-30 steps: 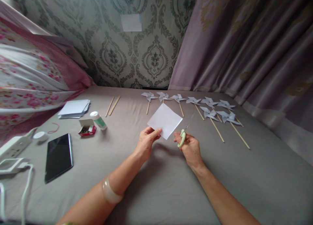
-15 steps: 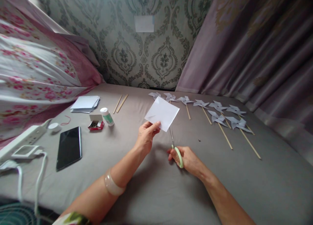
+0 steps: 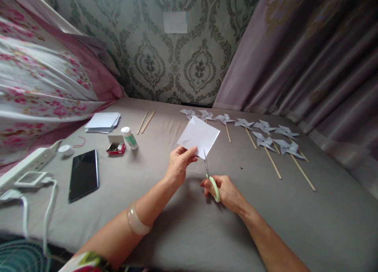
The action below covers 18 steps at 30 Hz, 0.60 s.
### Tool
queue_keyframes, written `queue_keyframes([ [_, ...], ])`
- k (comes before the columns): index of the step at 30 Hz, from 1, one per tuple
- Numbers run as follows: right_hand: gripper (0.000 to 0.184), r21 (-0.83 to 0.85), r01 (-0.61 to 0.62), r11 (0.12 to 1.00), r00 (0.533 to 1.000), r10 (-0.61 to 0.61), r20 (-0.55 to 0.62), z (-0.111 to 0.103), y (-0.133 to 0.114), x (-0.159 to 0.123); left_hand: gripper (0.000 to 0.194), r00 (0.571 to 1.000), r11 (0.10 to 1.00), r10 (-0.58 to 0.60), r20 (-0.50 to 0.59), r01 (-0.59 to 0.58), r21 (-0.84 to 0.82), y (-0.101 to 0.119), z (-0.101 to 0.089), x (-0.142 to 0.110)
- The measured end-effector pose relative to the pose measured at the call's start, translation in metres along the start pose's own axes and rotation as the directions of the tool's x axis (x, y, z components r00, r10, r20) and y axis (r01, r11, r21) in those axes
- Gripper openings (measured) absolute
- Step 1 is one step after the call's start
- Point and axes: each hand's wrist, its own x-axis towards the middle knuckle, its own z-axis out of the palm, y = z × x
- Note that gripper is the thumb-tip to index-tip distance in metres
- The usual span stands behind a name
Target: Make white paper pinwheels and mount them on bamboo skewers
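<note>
My left hand (image 3: pixel 179 164) pinches a square sheet of white paper (image 3: pixel 198 136) near its lower left edge, thumb on top. The sheet is held up off the bed, one corner pointing toward me. In my right hand (image 3: pixel 218 188) is a pair of scissors (image 3: pixel 213 188) with pale green handles, my fingers through the loops. The blades point away from me and lie at the paper's near corner, one of them over its face. Beyond the sheet, several white paper pinwheels (image 3: pixel 243 123) on wooden sticks lie in rows toward the right.
On the left are a paper stack (image 3: pixel 102 122), wooden sticks (image 3: pixel 147 122), a glue bottle (image 3: pixel 129 138), a small red box of pins (image 3: pixel 116 147), a black phone (image 3: pixel 84 175) and a power strip (image 3: pixel 28 167). A tiny dark piece (image 3: pixel 241 168) lies right of the scissors.
My right hand has swung the scissors from pointing right to pointing forward, bringing the blades onto the paper's near corner. The view has shifted, and the left hand keeps its hold.
</note>
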Motion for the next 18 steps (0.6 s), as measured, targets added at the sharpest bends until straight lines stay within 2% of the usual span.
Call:
queue_keyframes([
  [7,0.047,-0.009,0.029,1.000,0.999,-0.029,-0.017,-0.0005,0.0009,-0.0001,0.031,1.000,1.000,0.016,0.003,-0.016,0.024,0.0001,0.0017,-0.0013],
  [18,0.045,-0.012,0.001,1.000,1.000,-0.001,-0.021,-0.0009,0.0066,0.0011,0.031,1.000,0.999,0.018,0.019,-0.019,0.032,0.0011,0.0016,-0.0020],
])
